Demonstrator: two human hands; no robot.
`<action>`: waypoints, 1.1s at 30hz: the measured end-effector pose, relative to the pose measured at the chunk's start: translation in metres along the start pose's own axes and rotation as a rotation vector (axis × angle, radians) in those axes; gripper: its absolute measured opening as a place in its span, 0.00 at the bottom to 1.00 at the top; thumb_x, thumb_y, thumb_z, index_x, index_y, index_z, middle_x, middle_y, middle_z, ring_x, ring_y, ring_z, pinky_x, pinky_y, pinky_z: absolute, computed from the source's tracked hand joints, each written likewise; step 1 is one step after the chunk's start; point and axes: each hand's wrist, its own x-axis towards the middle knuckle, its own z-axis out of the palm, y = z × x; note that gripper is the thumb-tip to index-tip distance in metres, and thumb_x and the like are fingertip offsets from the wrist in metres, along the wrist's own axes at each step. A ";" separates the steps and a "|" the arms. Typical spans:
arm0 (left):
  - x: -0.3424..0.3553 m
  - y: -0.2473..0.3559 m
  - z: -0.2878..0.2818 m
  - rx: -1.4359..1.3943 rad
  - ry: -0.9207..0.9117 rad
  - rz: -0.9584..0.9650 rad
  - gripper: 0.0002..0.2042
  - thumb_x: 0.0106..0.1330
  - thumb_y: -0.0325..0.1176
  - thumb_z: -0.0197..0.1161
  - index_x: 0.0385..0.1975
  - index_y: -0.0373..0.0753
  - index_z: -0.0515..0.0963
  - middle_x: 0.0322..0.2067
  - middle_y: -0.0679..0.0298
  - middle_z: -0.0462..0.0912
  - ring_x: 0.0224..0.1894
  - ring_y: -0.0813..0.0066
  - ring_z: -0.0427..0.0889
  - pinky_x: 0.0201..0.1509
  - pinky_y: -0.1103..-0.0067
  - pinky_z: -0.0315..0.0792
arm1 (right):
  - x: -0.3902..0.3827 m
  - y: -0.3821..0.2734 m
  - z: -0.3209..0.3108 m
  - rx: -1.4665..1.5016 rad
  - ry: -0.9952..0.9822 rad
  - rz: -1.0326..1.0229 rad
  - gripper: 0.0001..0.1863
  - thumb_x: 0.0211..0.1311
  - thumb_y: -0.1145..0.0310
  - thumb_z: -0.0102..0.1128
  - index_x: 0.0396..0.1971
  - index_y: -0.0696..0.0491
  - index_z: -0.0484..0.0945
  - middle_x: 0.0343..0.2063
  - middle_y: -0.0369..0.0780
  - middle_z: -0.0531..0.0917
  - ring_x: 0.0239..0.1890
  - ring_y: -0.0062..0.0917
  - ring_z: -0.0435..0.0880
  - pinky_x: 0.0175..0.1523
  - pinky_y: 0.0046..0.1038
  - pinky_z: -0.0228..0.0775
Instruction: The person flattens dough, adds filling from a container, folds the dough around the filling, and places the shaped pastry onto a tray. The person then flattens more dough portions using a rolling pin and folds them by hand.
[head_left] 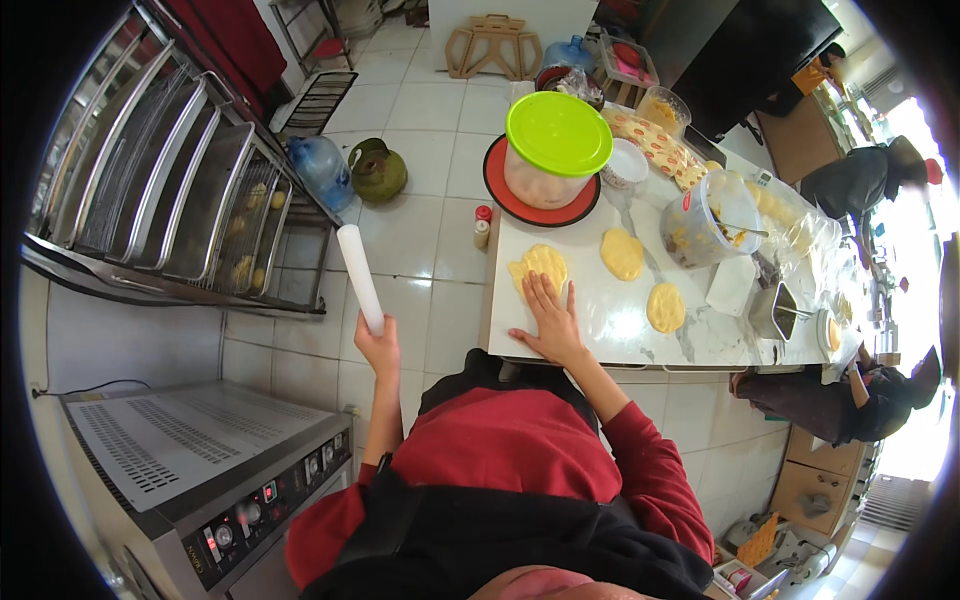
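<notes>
A white rolling pin (361, 278) is gripped near its lower end by my left hand (379, 347), held up beside the table over the floor. My right hand (553, 322) lies with fingers spread on the marble-look table (612, 318), its fingertips on a flattened piece of yellow dough (541, 264). Part of that dough is under the fingers. Two more flat dough rounds rest to the right: one farther back (622, 254) and one nearer (665, 307).
Behind the dough, a tub with a green lid (559, 134) stands on a red round tray (496, 186). A clear bucket of filling (703, 222) and a metal container (773, 313) are to the right. At left are a tray rack (187, 180) and an oven (200, 450). Other people work at far right.
</notes>
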 end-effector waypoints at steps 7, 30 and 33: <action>-0.004 -0.005 -0.015 -0.021 0.035 -0.027 0.04 0.50 0.25 0.54 0.23 0.34 0.67 0.17 0.70 0.66 0.19 0.85 0.63 0.21 0.83 0.60 | -0.006 0.007 -0.023 -0.115 -0.141 0.111 0.43 0.52 0.41 0.47 0.61 0.56 0.50 0.62 0.42 0.52 0.65 0.30 0.47 0.64 0.49 0.21; -0.013 0.005 -0.019 0.084 -0.048 0.058 0.05 0.50 0.25 0.54 0.19 0.34 0.65 0.15 0.69 0.64 0.19 0.84 0.62 0.21 0.82 0.59 | -0.008 0.003 -0.013 -0.023 0.032 0.114 0.40 0.54 0.44 0.46 0.60 0.54 0.52 0.62 0.40 0.53 0.65 0.30 0.49 0.62 0.56 0.21; -0.011 0.007 -0.019 0.075 -0.046 0.068 0.05 0.50 0.25 0.54 0.19 0.35 0.65 0.15 0.69 0.64 0.19 0.84 0.62 0.21 0.82 0.59 | 0.009 -0.010 -0.021 -0.106 0.033 0.201 0.38 0.55 0.43 0.44 0.60 0.53 0.52 0.61 0.38 0.56 0.65 0.30 0.49 0.61 0.56 0.21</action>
